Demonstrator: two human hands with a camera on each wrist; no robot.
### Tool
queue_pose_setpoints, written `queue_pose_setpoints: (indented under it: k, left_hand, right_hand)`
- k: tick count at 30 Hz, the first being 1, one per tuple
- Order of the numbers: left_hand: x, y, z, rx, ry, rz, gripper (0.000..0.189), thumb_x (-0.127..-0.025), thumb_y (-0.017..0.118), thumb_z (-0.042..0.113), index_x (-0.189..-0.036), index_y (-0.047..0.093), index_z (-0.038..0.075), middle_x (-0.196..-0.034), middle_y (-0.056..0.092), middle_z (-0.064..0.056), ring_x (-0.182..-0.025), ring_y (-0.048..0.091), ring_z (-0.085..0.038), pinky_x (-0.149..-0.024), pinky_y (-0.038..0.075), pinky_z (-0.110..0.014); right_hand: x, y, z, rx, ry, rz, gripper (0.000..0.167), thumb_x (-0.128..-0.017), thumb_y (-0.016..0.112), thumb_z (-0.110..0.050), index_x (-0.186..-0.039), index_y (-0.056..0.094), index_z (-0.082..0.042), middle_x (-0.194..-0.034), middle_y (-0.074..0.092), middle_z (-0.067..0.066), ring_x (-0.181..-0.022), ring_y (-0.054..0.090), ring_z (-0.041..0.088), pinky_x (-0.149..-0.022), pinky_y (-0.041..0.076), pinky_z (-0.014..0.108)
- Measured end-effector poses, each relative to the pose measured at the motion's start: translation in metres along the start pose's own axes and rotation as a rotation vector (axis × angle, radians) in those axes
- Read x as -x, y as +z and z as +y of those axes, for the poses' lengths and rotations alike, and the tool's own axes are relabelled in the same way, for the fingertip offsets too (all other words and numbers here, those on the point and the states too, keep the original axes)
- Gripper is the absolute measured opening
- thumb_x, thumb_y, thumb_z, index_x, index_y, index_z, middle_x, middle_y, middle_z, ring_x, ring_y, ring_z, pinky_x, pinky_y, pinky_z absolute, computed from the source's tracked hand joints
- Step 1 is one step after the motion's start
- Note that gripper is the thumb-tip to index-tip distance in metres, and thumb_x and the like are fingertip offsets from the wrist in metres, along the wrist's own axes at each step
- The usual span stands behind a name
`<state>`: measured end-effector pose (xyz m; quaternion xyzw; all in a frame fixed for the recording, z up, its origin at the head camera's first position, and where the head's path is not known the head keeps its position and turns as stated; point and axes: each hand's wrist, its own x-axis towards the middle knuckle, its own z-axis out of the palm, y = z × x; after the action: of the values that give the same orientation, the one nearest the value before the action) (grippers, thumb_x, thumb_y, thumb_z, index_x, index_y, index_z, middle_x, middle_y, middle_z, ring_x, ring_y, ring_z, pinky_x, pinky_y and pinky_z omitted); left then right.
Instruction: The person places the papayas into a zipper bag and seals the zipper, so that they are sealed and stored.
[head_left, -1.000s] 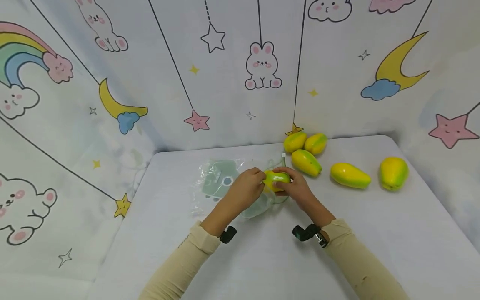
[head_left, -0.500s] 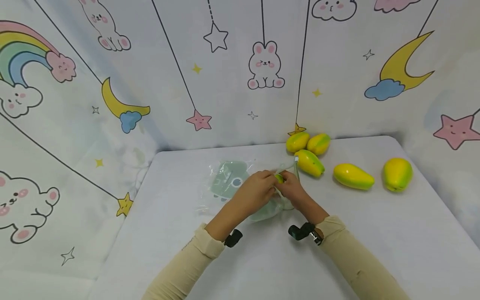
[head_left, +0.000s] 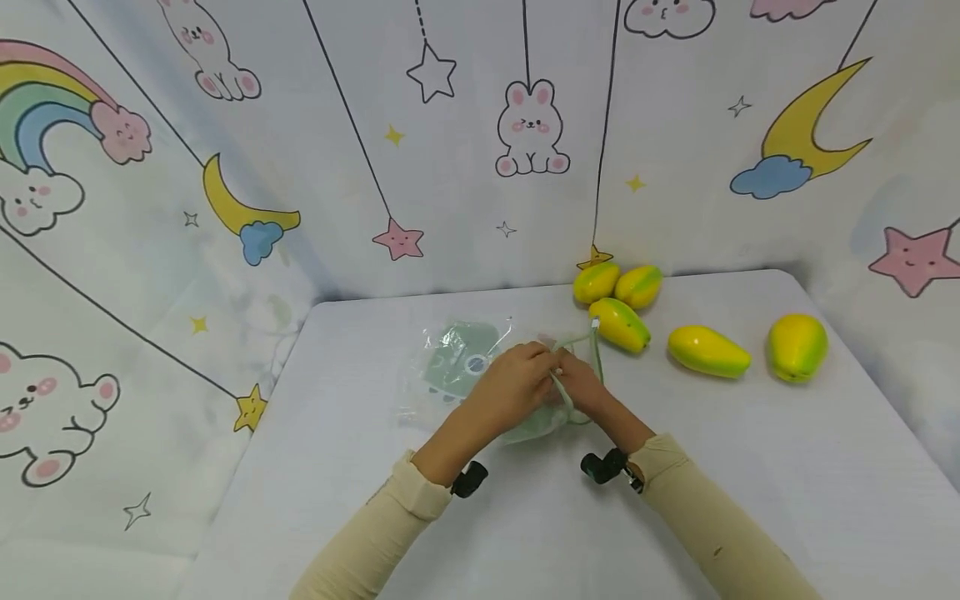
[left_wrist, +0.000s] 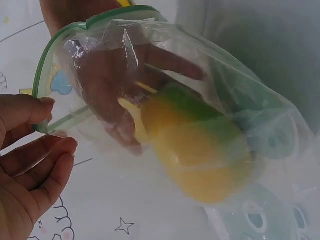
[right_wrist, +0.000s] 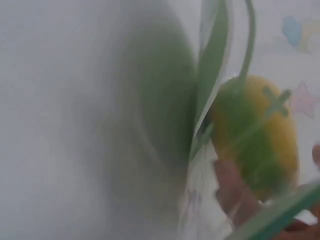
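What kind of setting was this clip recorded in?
Probably a staged tabletop recording booth, not a real kitchen or shop. A white table is closed in on three sides by a cartoon backdrop of bunnies, moons and stars, and identical glossy papayas, seemingly toy fruit, lie on it beside a clear zip bag.

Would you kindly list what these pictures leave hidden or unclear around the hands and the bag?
- Head view: the mango in the plastic bag is hidden by the left hand and right hand.
- Right wrist view: the bag's film blurs the mango and the fingers.
- Left wrist view: right-hand grip is blurred by film.
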<state>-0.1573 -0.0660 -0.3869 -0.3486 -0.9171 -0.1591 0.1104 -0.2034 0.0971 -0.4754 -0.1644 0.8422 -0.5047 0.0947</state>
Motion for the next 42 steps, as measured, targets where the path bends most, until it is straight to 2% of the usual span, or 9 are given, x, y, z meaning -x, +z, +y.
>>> queue_pose_setpoints:
  k: [6,10,14,17,21,25,29,33,42]
  left_hand:
    - [0.000,0.003,-0.001,0.018,-0.066,-0.030,0.018,-0.088,0.070,0.009,-0.106,0.071,0.008,-0.109,0.068,-0.003,-0.098,0.065,-0.017,-0.085,0.054,-0.024]
    - [0.001,0.006,0.001,0.035,-0.097,-0.049,0.019,-0.089,0.069,0.011,-0.108,0.070,0.009,-0.113,0.068,-0.002,-0.101,0.065,-0.016,-0.087,0.054,-0.024]
    - [0.002,0.007,0.003,0.051,-0.077,-0.036,0.020,-0.089,0.070,0.011,-0.109,0.070,0.008,-0.112,0.068,-0.003,-0.100,0.066,-0.016,-0.087,0.055,-0.024]
    - [0.002,0.008,0.001,0.050,-0.069,-0.017,0.020,-0.089,0.070,0.012,-0.109,0.070,0.008,-0.112,0.068,-0.002,-0.099,0.066,-0.016,-0.086,0.054,-0.023]
    - [0.002,0.009,-0.002,0.051,-0.085,-0.006,0.020,-0.089,0.070,0.012,-0.108,0.071,0.008,-0.112,0.068,-0.002,-0.100,0.066,-0.016,-0.086,0.055,-0.024]
    - [0.005,0.008,-0.002,0.053,-0.097,-0.016,0.020,-0.089,0.071,0.012,-0.108,0.071,0.009,-0.113,0.069,-0.002,-0.101,0.066,-0.016,-0.086,0.055,-0.026]
    - [0.008,0.008,-0.003,0.050,-0.098,-0.022,0.020,-0.089,0.070,0.013,-0.108,0.070,0.009,-0.114,0.068,-0.002,-0.101,0.066,-0.016,-0.086,0.055,-0.026]
    - [0.010,0.007,-0.006,0.055,-0.113,-0.037,0.020,-0.090,0.069,0.013,-0.109,0.070,0.009,-0.114,0.068,-0.001,-0.102,0.066,-0.016,-0.086,0.055,-0.026]
    - [0.017,0.007,-0.013,0.058,-0.122,-0.040,0.020,-0.090,0.070,0.014,-0.109,0.070,0.009,-0.114,0.068,-0.002,-0.101,0.066,-0.016,-0.084,0.055,-0.025]
  right_hand:
    - [0.015,-0.024,0.000,0.037,0.106,0.219,0.030,-0.099,0.054,-0.018,-0.122,0.061,0.000,-0.115,0.066,0.025,-0.085,0.070,0.036,-0.062,0.060,0.034]
    - [0.031,-0.049,0.003,0.168,-0.028,0.434,0.021,-0.095,0.058,-0.012,-0.109,0.067,0.002,-0.098,0.070,0.020,-0.081,0.069,0.033,-0.063,0.058,0.035]
    - [0.049,-0.078,0.012,0.435,-0.091,0.575,0.025,-0.090,0.061,-0.007,-0.112,0.063,0.004,-0.115,0.062,0.027,-0.102,0.061,0.043,-0.083,0.052,0.056]
    - [0.062,-0.099,0.021,0.629,-0.002,0.537,0.042,-0.085,0.061,-0.004,-0.124,0.052,0.005,-0.136,0.041,0.038,-0.124,0.040,0.058,-0.099,0.033,0.072]
    - [0.075,-0.117,0.037,0.757,0.203,0.403,0.063,-0.081,0.056,-0.002,-0.140,0.034,0.003,-0.145,0.017,0.047,-0.130,0.014,0.071,-0.101,0.013,0.083]
    - [0.083,-0.126,0.059,0.740,0.322,0.298,0.076,-0.085,0.049,-0.001,-0.153,0.018,-0.007,-0.144,0.011,0.048,-0.120,0.020,0.076,-0.095,0.019,0.084]
    - [0.083,-0.135,0.076,0.735,0.252,0.321,0.074,-0.087,0.054,-0.003,-0.153,0.023,-0.012,-0.129,0.023,0.048,-0.096,0.040,0.067,-0.077,0.038,0.072]
    - [0.080,-0.144,0.089,0.732,0.167,0.372,0.066,-0.086,0.065,-0.006,-0.146,0.036,-0.008,-0.114,0.032,0.047,-0.088,0.044,0.060,-0.067,0.042,0.063]
    - [0.074,-0.144,0.095,0.662,0.213,0.280,0.076,-0.094,0.058,-0.011,-0.157,0.017,-0.020,-0.118,0.033,0.052,-0.062,0.054,0.045,-0.054,0.049,0.054]
